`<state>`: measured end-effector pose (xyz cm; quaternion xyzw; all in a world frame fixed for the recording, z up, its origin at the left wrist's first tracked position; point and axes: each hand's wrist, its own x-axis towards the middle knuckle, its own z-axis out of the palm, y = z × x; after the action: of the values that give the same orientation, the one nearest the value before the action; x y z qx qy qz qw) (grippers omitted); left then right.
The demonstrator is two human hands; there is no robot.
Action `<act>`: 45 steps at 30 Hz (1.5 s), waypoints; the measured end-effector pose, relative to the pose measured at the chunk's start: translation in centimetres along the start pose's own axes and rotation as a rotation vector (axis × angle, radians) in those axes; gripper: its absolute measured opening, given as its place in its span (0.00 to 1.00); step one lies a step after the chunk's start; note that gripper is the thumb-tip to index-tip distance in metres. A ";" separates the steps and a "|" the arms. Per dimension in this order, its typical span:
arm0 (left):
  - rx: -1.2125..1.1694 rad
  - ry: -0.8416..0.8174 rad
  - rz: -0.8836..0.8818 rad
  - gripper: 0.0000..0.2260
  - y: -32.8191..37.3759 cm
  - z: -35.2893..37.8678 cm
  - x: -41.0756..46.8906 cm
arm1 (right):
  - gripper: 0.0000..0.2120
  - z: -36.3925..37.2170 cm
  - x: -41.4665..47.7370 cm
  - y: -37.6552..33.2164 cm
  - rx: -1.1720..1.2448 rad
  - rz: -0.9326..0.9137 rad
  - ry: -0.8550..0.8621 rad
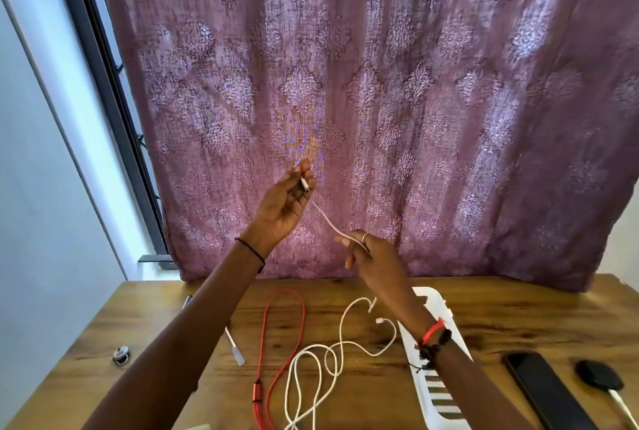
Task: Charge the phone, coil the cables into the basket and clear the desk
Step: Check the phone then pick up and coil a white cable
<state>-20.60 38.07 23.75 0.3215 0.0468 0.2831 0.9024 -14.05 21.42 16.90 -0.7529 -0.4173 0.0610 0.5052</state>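
**White cable held in the air between both grips**

- left grip: raised in front of the curtain, up and left of the basket. Thumb and fingertips pinch the cable's plug end.
- right grip: lower, above the basket's far end, pinching the same cable further along. The span between the two is curved, not tight.
- basket: white, slotted, on the wood surface, partly under the right forearm.
- left of basket: white loops lie loose on the surface, with two plug ends near its far-left corner. Can't tell if they join the held cable.
- further left: red cable in one long loop, crossing the white loops at the near end. Past it, a white adapter.
- right of basket: black phone lying flat, apart from it. Further right is a black round pad with a white lead.
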 end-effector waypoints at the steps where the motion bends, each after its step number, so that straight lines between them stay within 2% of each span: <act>1: 0.057 -0.003 0.024 0.11 0.0 0.0 0.0 | 0.10 -0.2 -0.3 -0.1 -0.055 -0.039 0.017; 6: 0.226 0.011 0.139 0.14 -0.7 0.4 -0.2 | 0.14 -1.1 -1.0 -1.1 -0.458 -0.163 0.088; 8: 0.419 0.013 0.219 0.15 -1.1 0.8 -0.6 | 0.15 -1.2 -0.9 -1.8 -0.528 -0.209 0.088; 13: 1.164 -0.078 0.496 0.11 -1.9 1.4 -2.0 | 0.12 -2.6 -0.4 -3.3 -0.465 -0.272 0.213; 15: 1.345 -0.133 0.560 0.09 -2.0 1.3 -2.3 | 0.11 -3.2 0.0 -3.9 -0.419 -0.280 0.240; 17: 1.430 -0.168 0.581 0.09 -2.0 1.2 -2.6 | 0.11 -3.7 0.5 -4.2 -0.398 -0.282 0.260; 21: 1.341 -0.327 0.472 0.11 -2.1 1.4 -3.3 | 0.11 -4.7 1.6 -4.8 -0.376 -0.281 0.311; 25: 1.080 -0.398 0.319 0.12 -2.0 1.6 -3.8 | 0.10 -5.1 2.1 -5.3 -0.151 -0.270 0.272; 30: 0.771 -0.411 0.121 0.14 -2.4 1.8 -4.1 | 0.07 -5.4 2.7 -6.0 0.169 -0.232 0.203; 34: 0.530 -0.386 0.029 0.14 -2.5 2.0 -4.4 | 0.07 -5.4 2.7 -6.2 0.277 -0.223 0.196; 38: 0.226 -0.359 -0.061 0.14 -2.0 2.7 -4.7 | 0.08 -5.1 2.7 -5.8 0.390 -0.167 0.259; 42: 0.014 -0.324 -0.083 0.13 -1.5 3.3 -4.4 | 0.09 -4.4 2.2 -4.9 0.369 -0.138 0.279; 45: -0.108 -0.292 -0.084 0.14 -1.7 3.7 -4.2 | 0.10 -3.7 1.8 -4.5 0.244 -0.166 0.296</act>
<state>-22.30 32.72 25.23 0.3079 -0.0870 0.1977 0.9266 -13.50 20.66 22.93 -0.6498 -0.3889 -0.0419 0.6518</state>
